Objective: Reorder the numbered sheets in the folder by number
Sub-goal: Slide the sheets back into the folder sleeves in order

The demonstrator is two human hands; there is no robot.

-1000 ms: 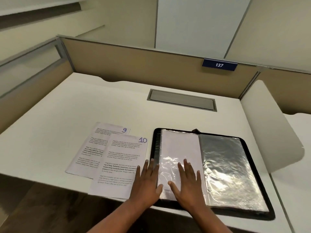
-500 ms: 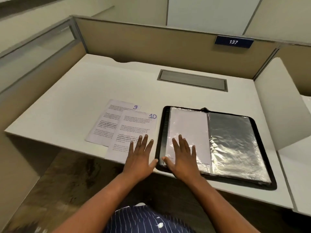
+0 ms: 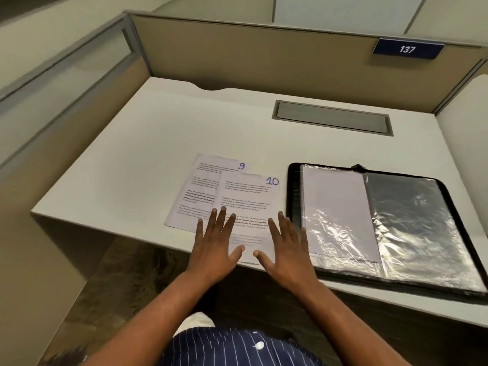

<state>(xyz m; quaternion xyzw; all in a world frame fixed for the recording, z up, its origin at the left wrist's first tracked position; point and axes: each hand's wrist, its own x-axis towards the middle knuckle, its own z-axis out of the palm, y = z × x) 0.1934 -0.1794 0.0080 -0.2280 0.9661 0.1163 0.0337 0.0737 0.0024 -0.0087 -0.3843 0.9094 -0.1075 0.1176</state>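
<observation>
Resting flat with fingers straight and spread, my left hand and right hand cover the near end of sheet 10 at the desk edge. Sheet 9 lies partly beneath it, to the left. Just right lies the open folder, plastic sleeves showing.

A white tabletop sat in a cubicle, with a grey rectangular cable hatch recessed near its far edge. Behind it rose a tan partition carrying a dark blue plate that read 137. A glazed screen ran along the left, above mottled brown floor.
</observation>
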